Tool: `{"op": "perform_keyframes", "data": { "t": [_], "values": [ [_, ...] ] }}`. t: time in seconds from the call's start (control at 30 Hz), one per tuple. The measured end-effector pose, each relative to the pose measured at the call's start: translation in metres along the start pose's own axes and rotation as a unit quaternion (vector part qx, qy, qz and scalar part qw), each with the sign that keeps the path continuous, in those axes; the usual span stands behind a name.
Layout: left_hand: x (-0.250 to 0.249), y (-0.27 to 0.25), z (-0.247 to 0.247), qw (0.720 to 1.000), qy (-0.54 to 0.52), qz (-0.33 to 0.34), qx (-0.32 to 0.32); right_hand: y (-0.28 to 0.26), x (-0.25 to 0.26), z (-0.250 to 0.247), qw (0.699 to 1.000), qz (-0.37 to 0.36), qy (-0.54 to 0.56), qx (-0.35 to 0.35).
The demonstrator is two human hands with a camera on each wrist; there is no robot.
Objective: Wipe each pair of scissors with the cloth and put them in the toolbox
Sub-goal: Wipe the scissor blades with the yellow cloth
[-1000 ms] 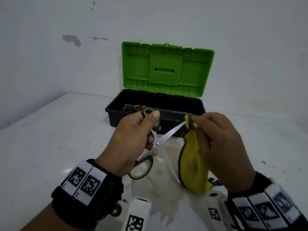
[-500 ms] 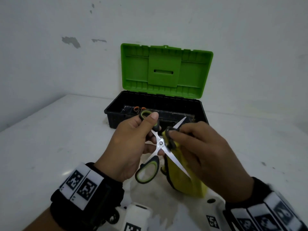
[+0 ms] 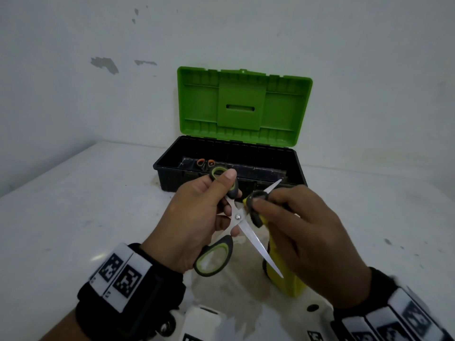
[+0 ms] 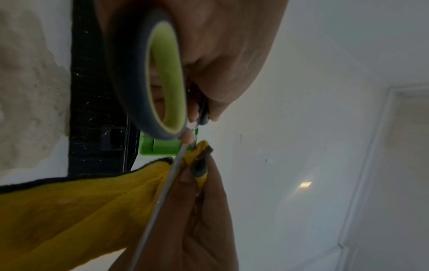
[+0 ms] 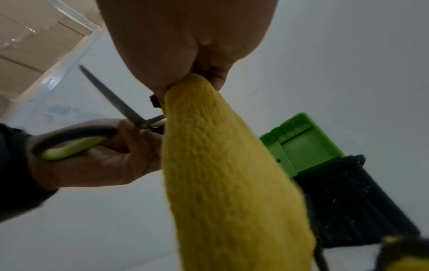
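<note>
My left hand (image 3: 211, 212) grips the grey-and-green handles of a pair of scissors (image 3: 248, 232), whose blades stand spread apart above the table. My right hand (image 3: 283, 210) pinches a yellow cloth (image 3: 283, 279) with a dark edge around the upper blade, close to the pivot. The rest of the cloth (image 5: 232, 183) hangs down from my fingers. In the left wrist view the lower blade (image 4: 162, 192) runs past the cloth (image 4: 69, 210). Behind stands the toolbox (image 3: 298, 166), black with its green lid (image 3: 243, 107) raised; orange handles of another pair of scissors (image 3: 205, 164) lie inside.
The white table (image 3: 86, 205) carries a damp, stained patch (image 3: 221, 296) below my hands. A white wall with chipped paint rises just behind the toolbox. Bare tabletop lies to the left and right.
My right hand slid the cloth along the upper blade from its tip down toward the pivot. The left hand kept its hold on the handles, and the blade tip now shows.
</note>
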State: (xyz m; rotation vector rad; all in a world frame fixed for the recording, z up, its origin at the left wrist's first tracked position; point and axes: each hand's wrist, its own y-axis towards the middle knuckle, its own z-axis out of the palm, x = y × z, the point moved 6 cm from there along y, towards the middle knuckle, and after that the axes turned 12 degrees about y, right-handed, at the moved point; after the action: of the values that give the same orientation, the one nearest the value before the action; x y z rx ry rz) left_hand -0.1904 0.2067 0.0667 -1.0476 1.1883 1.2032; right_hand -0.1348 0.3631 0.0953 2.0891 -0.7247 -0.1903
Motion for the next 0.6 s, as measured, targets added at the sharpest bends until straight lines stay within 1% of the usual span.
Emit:
{"op": "perform_keyframes", "data": {
  "t": [0.07, 0.13, 0.2, 0.33, 0.37, 0.43, 0.5, 0.53, 0.6],
  "values": [
    [-0.001, -0.001, 0.001, 1.0, 0.003, 0.0, -0.002, 0.0, -0.006, -0.003, 1.0, -0.002, -0.005, -0.001],
    [-0.001, -0.002, 0.001, 1.0, 0.008, 0.0, -0.008, 0.001, -0.02, -0.01, 0.999, 0.022, -0.017, -0.032],
    [0.0, -0.002, 0.001, 1.0, 0.01, -0.001, -0.01, 0.0, -0.021, -0.011, 0.998, 0.035, -0.025, -0.048],
    [-0.001, -0.003, 0.0, 1.0, 0.02, 0.005, -0.005, -0.002, -0.004, -0.002, 1.0, 0.005, -0.007, -0.008],
    [-0.002, -0.004, 0.0, 1.0, 0.022, 0.007, -0.005, -0.001, -0.009, -0.004, 1.0, 0.007, -0.006, -0.011],
    [-0.003, -0.004, 0.0, 1.0, 0.024, 0.009, -0.006, 0.0, -0.022, -0.01, 0.999, 0.034, -0.014, -0.04],
    [-0.002, -0.004, 0.0, 1.0, 0.023, 0.005, -0.009, -0.001, -0.024, -0.012, 0.997, 0.053, -0.015, -0.06],
    [-0.002, -0.004, -0.001, 1.0, 0.024, 0.003, -0.01, 0.0, -0.019, -0.01, 0.997, 0.05, -0.008, -0.058],
    [-0.003, -0.004, -0.004, 1.0, 0.029, 0.003, -0.012, 0.0, -0.006, -0.004, 0.999, 0.033, 0.01, -0.031]
  ]
}}
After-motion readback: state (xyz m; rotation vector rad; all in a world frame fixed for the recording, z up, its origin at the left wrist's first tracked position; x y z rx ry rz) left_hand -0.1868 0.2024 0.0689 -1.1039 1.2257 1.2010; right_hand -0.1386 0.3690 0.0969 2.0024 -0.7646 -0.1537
